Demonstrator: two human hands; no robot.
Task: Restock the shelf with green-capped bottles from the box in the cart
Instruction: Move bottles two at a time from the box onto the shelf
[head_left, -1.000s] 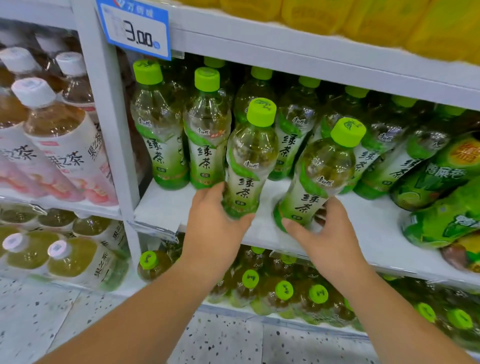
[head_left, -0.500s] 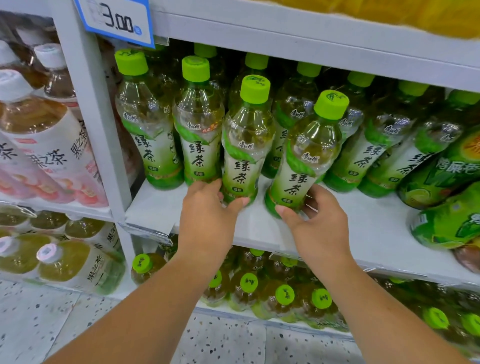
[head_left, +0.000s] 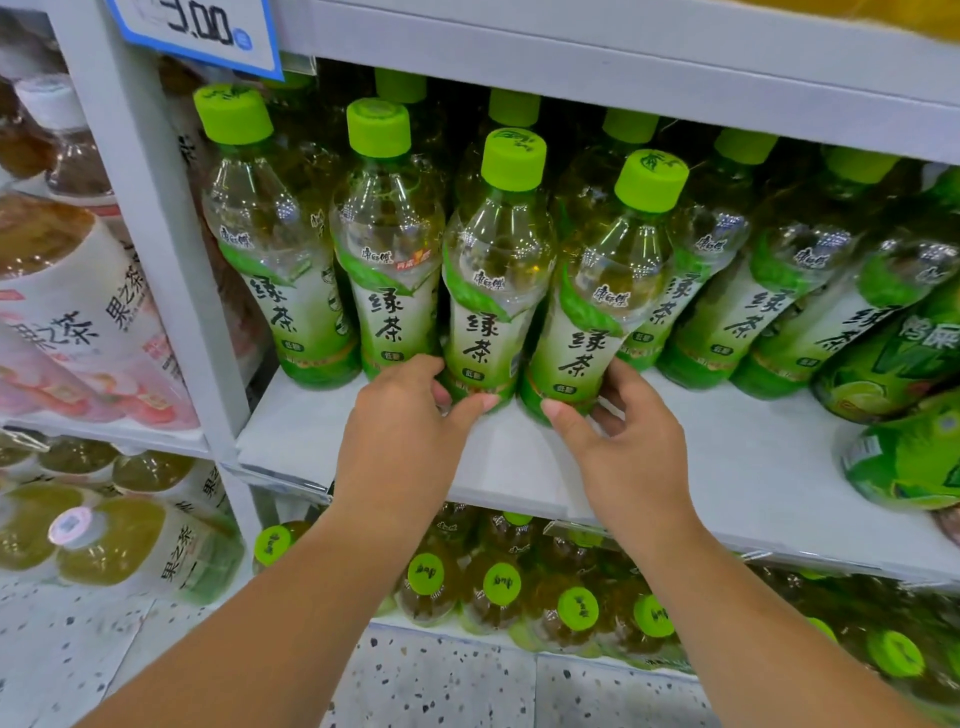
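Head view: my left hand (head_left: 400, 421) is wrapping its fingers around the base of one green-capped bottle (head_left: 493, 291), and my right hand (head_left: 623, 447) is pinching the base of the tilted bottle (head_left: 592, 312) beside it. Both are sitting on the white shelf (head_left: 727, 467), fronting the row.

Since a second ago both held bottles have gone from tilted above the shelf (head_left: 675, 467) edge to nearly upright on it. The left hand (head_left: 410, 431) and right hand (head_left: 618, 447) have pushed them back beside the front row
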